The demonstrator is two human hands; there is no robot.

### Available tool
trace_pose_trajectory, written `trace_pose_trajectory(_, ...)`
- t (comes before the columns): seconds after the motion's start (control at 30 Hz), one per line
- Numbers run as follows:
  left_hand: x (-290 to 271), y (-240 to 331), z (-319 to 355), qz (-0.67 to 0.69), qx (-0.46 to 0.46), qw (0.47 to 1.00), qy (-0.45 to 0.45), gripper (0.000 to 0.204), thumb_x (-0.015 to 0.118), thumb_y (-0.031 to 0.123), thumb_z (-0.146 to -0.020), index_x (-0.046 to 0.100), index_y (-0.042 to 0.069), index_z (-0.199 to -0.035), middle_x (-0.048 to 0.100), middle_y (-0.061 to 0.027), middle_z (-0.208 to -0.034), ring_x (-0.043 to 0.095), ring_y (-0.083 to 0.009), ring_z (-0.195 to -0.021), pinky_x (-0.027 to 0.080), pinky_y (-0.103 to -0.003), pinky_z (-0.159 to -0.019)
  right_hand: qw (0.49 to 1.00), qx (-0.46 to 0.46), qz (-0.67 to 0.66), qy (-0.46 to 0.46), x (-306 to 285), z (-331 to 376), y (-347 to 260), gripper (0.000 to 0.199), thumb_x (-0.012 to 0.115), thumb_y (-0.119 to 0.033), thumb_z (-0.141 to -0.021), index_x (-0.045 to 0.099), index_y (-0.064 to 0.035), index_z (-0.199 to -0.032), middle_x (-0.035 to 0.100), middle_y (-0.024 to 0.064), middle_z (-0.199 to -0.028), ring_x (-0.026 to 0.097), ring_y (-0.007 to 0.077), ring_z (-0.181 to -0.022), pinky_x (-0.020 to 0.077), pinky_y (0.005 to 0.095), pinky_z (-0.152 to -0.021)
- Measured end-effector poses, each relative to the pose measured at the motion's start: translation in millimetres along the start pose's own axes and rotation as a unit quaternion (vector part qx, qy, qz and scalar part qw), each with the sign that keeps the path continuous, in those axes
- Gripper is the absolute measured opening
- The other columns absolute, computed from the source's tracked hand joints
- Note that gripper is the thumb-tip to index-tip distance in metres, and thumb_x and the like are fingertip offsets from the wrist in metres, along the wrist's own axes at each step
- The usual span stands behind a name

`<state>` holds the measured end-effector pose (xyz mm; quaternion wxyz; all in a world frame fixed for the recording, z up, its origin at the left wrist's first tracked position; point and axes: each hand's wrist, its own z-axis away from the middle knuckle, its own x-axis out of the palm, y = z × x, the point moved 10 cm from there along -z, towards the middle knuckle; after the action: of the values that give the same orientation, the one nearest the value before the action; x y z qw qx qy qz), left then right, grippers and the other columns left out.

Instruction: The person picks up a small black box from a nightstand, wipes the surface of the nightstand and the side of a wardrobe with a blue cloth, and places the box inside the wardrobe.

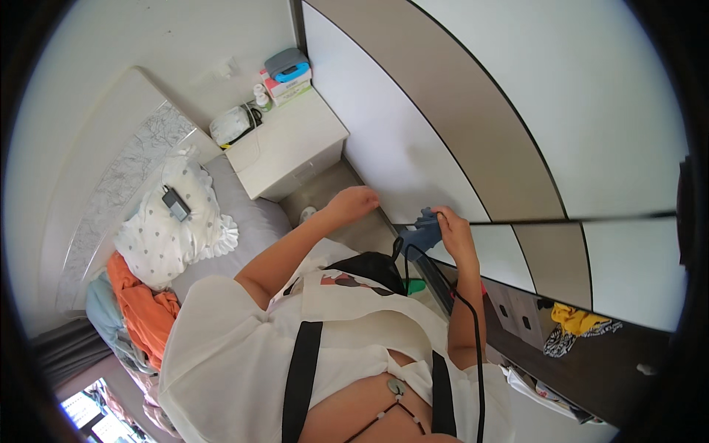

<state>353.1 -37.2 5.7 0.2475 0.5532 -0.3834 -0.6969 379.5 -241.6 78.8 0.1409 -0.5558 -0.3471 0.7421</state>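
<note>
I am monitoring the head view; the right hand [456, 235] is pinching the edge of a bunched blue garment [422, 235] between thumb and fingers, with the grip closing firmly on the fabric; the garment is hanging in front of the torso, near the white wardrobe door [399, 140], and I am not resolving whether it is touching the panel.

The left hand [358, 204] is hovering to the left of the garment, well apart from it; its fingers are curling loosely inward and showing no object; the palm is facing away from the lens, so I cannot tell how far open it is or whether it is holding anything small.

Status, as I am judging it: the pick-up is standing complete on the right side; the garment is remaining crumpled, with folding, spreading and setting down all outstanding; the left hand is contributing no visible grip.

Around the work area, a yellow garment [576, 320] is lying on a dark brown wardrobe shelf [613, 358] at the right; an orange garment [140, 310] is resting on the bed beside the heart-patterned pillow [159, 240]; a black cable [473, 317] is crossing the right forearm.
</note>
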Motion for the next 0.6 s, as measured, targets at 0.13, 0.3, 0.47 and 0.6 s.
trace_pose_trajectory(0.13,-18,-52,-11,-0.069,0.003,0.996,-0.053,0.023,0.050,0.022,-0.086,0.062,0.006,-0.097,0.061,-0.0134,-0.095,0.058,-0.0301,-0.091,0.047,-0.038,-0.079,0.994,-0.017,-0.099,-0.045,52,-61,-30,0.019,0.046,-0.012,-0.091,0.058,-0.0070,-0.105,0.064,0.0106,-0.093,0.060,0.0210,-0.082,0.0448,0.0284,-0.074)
trace_pose_trajectory(0.3,-57,-133,-35,0.015,-0.079,0.997,0.022,0.024,0.050,0.019,-0.085,0.060,0.005,-0.101,0.061,-0.0158,-0.099,0.057,-0.0322,-0.095,0.046,-0.040,-0.080,0.979,-0.026,-0.176,-0.103,108,-130,-91,0.023,0.046,-0.009,-0.091,0.058,-0.0057,-0.110,0.063,0.0047,-0.100,0.055,0.0121,-0.090,0.0418,0.0243,-0.080)
trace_pose_trajectory(0.47,-79,-204,-73,0.041,-0.107,0.992,0.060,0.025,0.051,0.019,-0.083,0.060,0.004,-0.100,0.062,-0.0151,-0.096,0.058,-0.0319,-0.093,0.047,-0.040,-0.078,0.945,-0.020,-0.268,-0.185,156,-182,-135,0.026,0.042,-0.008,-0.092,0.057,-0.0038,-0.114,0.059,0.0052,-0.110,0.052,0.0123,-0.098,0.0398,0.0260,-0.088)
trace_pose_trajectory(0.6,-97,-252,-105,0.022,0.019,0.964,0.265,0.025,0.053,0.019,-0.080,0.061,0.004,-0.099,0.061,-0.0139,-0.097,0.057,-0.0316,-0.092,0.045,-0.040,-0.078,0.925,-0.069,-0.285,-0.241,194,-207,-150,0.028,0.043,-0.007,-0.091,0.057,-0.0050,-0.116,0.057,0.0066,-0.118,0.052,0.0139,-0.103,0.0388,0.0271,-0.090)
